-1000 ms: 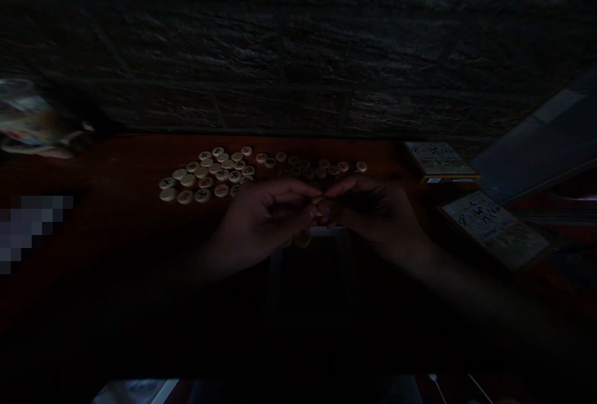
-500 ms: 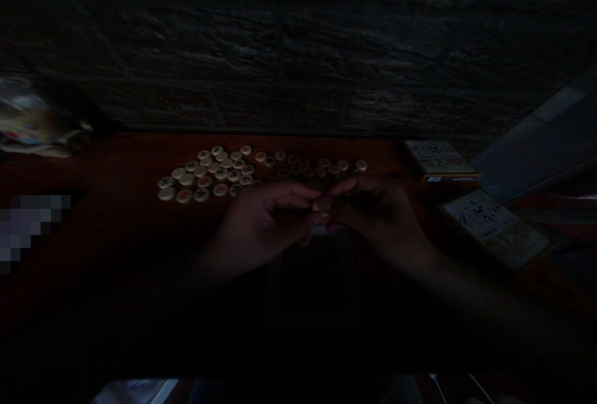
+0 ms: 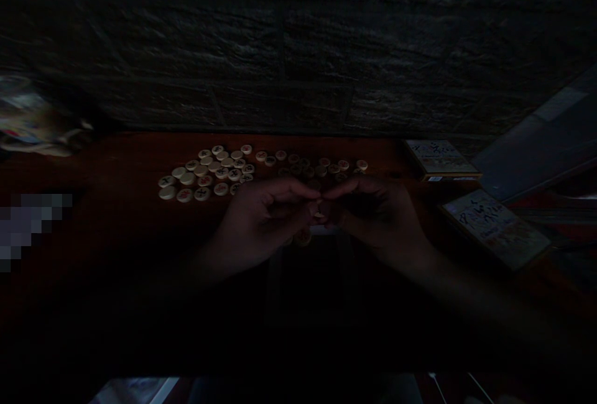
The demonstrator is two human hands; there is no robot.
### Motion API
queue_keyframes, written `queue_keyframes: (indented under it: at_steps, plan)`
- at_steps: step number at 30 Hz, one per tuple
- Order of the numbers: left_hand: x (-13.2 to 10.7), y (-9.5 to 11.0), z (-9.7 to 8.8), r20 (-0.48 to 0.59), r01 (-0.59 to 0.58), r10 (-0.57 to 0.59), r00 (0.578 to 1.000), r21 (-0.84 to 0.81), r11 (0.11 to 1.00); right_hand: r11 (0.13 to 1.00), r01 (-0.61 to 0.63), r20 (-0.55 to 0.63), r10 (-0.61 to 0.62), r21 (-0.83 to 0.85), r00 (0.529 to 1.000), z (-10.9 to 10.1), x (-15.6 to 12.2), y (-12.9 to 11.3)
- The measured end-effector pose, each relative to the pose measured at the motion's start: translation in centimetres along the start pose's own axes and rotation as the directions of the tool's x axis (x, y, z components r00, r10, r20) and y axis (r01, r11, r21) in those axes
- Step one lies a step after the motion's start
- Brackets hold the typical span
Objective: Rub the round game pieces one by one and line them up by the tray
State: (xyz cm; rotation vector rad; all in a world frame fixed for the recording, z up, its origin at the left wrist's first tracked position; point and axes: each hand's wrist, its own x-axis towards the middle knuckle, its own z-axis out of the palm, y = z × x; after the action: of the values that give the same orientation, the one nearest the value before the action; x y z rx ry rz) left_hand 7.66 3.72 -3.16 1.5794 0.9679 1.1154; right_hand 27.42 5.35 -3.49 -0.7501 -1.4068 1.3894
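From the head view, both hands meet low in the gloom: the left hand (image 3: 254, 220) and the right hand (image 3: 385, 220) are curled, fingertips pinched together on a small pale piece (image 3: 319, 214) above the counter (image 3: 121, 192). Pale discs (image 3: 201, 171) lie spread beyond. Fingering that piece seems the step in hand; I'd judge the next move calls for a light, steady pinch

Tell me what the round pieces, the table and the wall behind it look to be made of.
Round pieces: probably smooth wood, perhaps plastic; pale cream sides, dark or red characters on many tops.
Table: likely stained wood, reddish-brown with a slight sheen.
Wall: stone or stone-look tile, seemingly matt; rough ridges and straight joints show.
The dim light leaves doubt.
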Motion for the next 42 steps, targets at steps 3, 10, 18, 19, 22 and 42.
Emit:
queue_keyframes:
  at_steps: [3,10,18,19,22,42]
  plan:
    - [-0.04,0.14,0.08,0.018,-0.034,0.034,0.999,0.046,0.998,1.000,0.005,-0.015,-0.005,-0.002,1.000,0.02,0.06,0.05]
    - [-0.02,0.36,0.41,0.002,-0.049,0.049,0.999,0.079,0.996,0.997,-0.037,-0.003,0.038,0.065,0.999,0.08,0.20,0.18]
    - [0.24,0.12,0.02,-0.037,0.020,-0.020,0.999,-0.008,1.000,0.997,-0.074,-0.020,0.075,0.036,0.997,0.25,0.15,0.03]
    - [0.24,0.10,-0.02,-0.040,0.017,-0.016,0.999,0.005,1.000,0.997,-0.067,-0.022,0.068,0.028,0.997,0.22,0.14,0.10]
    - [0.17,0.13,-0.17,-0.020,-0.015,0.016,1.000,0.057,0.998,1.000,-0.021,-0.020,0.021,0.004,1.000,0.12,0.11,0.27]
    - [0.27,0.20,-0.10,-0.057,0.046,-0.046,0.997,-0.007,0.999,1.000,-0.017,0.021,0.018,-0.016,1.000,-0.35,0.23,0.14]
